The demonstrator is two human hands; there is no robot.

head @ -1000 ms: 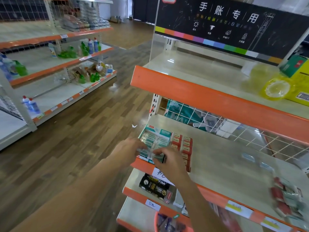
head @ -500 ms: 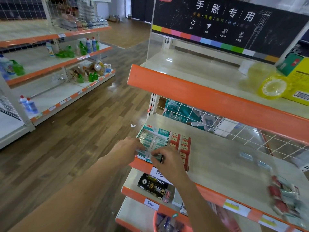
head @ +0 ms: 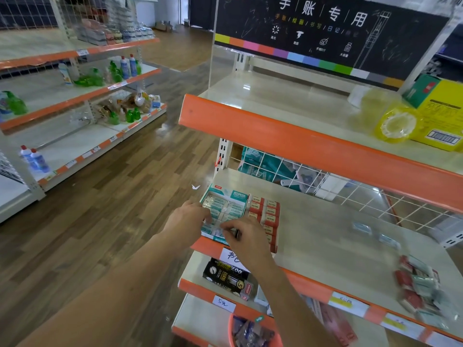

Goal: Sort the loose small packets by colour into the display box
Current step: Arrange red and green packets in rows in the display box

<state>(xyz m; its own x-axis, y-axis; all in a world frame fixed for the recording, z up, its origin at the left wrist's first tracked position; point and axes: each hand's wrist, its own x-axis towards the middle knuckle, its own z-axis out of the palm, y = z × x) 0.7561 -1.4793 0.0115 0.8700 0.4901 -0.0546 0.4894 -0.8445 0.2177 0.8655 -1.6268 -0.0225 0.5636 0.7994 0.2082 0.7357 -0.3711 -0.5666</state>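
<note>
Teal packets (head: 225, 209) fill display box (head: 220, 190); red packets (head: 266, 214) alongside.

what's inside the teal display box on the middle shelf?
The teal cardboard display box holds rows of pale teal small packets, filling most of it. Its front row is hidden under the left hand and right hand, whose fingers work there.

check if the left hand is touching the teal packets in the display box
Touching. The head view shows the left hand with its fingertips resting on the teal packets at the front of the display box.
</note>
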